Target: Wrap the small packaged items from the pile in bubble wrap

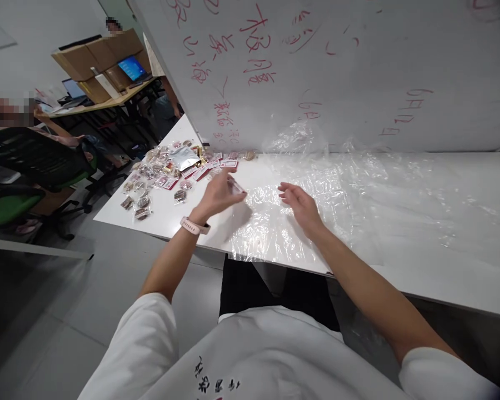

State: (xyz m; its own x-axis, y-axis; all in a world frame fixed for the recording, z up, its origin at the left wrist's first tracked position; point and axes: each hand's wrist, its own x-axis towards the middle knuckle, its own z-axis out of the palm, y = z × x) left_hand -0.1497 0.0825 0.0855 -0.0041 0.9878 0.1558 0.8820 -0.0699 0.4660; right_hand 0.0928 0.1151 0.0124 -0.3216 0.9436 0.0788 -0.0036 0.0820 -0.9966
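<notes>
My left hand [217, 194], with a pale pink band on the wrist, is raised over the white table. Between its thumb and fingers shows a small red-and-white packet [236, 187], partly hidden by the hand. My right hand [303, 210] hovers over a clear plastic sheet [260, 236], fingers loosely bent and holding nothing. Left of my left hand lies a spread of small wrapped packets [143, 213], some brown, some pink. Red-and-white labelled packets [200, 173] and a silver pouch [184, 158] lie among them.
More crumpled clear plastic [400, 189] stretches along the table [462, 278] to the right. A whiteboard [350, 83] with red writing stands along the back edge. At left are a green chair [12, 203], a seated person, and a desk with cardboard boxes [108, 53] and a laptop [132, 68].
</notes>
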